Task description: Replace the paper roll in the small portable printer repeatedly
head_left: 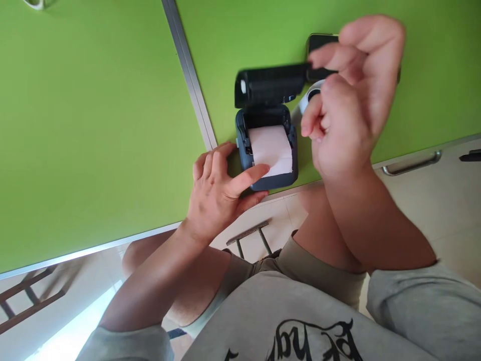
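Observation:
A small dark printer [246, 173] stands at the table's front edge with its black lid [276, 85] raised. White paper [271, 148] lies in and over its opening. My left hand [220, 188] holds the printer's left and front sides, its index finger resting on the paper. My right hand [347, 100] is raised to the right of the printer, blurred, with fingers curled; its fingertips are at the right end of the lid. Partly hidden behind that hand are a white roll-like object [300, 108] and a dark phone-like object [321, 42].
The green table [93, 125] has a metal strip [190, 75] running across it and a metal front edge. A metal handle [411, 164] sits at the right front. A white round object [35, 4] is at the top left.

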Motion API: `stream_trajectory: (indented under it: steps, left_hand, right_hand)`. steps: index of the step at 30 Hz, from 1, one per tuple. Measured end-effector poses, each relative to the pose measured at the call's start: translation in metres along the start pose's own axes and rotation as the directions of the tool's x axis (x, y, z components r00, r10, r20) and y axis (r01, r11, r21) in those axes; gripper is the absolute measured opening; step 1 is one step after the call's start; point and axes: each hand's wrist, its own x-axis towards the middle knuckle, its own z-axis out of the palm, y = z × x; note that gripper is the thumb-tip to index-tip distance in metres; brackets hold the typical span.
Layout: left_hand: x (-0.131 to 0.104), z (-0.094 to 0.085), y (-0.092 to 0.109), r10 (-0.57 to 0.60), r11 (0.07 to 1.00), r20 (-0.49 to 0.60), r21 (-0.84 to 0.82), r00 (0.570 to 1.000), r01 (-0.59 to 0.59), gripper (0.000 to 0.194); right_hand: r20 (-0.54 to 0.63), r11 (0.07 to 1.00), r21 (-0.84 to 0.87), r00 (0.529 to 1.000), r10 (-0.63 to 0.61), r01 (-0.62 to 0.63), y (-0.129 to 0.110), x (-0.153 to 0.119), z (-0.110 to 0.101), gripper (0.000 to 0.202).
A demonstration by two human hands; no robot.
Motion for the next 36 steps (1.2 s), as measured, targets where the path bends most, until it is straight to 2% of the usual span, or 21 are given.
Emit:
stream_trajectory:
  steps: [2,5,10,14,18,21,27,32,36]
  left_hand:
    - [-0.001,0.002,0.000,-0.008,1.000,-0.002,-0.004,1.000,0.008,0.047]
    - [-0.003,0.004,0.000,-0.025,1.000,0.005,-0.002,1.000,0.025,0.046]
    - [-0.002,0.006,0.000,-0.032,0.999,-0.003,0.018,0.999,0.032,0.052]
    - [-0.001,0.007,0.000,-0.027,0.998,-0.012,0.056,1.000,0.028,0.076]
    - [-0.001,0.008,-0.001,-0.062,0.996,-0.005,0.067,0.998,0.062,0.088]
    - [-0.001,0.009,-0.001,-0.077,0.995,0.008,0.061,0.997,0.077,0.087]
    - [-0.001,0.009,0.000,-0.095,0.995,0.022,0.041,0.995,0.094,0.081]
    - [-0.001,0.009,0.000,-0.105,0.994,0.007,0.027,0.995,0.104,0.082]
    - [0.000,0.008,0.001,-0.135,0.990,0.033,0.037,0.990,0.134,0.083]
  right_hand:
    - [-0.036,0.998,0.039,0.998,-0.049,0.050,0.002,-0.007,-0.006,0.018]
    - [-0.003,0.996,0.026,0.997,-0.081,0.081,0.010,-0.018,-0.018,0.004]
    - [0.129,0.990,-0.129,0.989,0.075,-0.058,0.020,-0.030,-0.031,0.043]
    - [0.270,0.952,-0.305,0.955,0.126,-0.039,0.021,-0.030,-0.033,0.062]
    - [0.284,0.920,-0.390,0.948,0.147,-0.026,0.019,-0.025,-0.032,0.060]
    - [0.313,0.909,-0.411,0.925,0.214,-0.071,0.016,-0.020,-0.032,0.053]
    - [0.355,0.907,-0.410,0.899,0.256,-0.097,0.011,-0.015,-0.032,0.046]
    - [0.386,0.915,-0.395,0.890,0.244,-0.080,0.012,-0.015,-0.033,0.047]
    - [0.395,0.902,-0.418,0.872,0.290,-0.110,0.015,-0.013,-0.036,0.051]
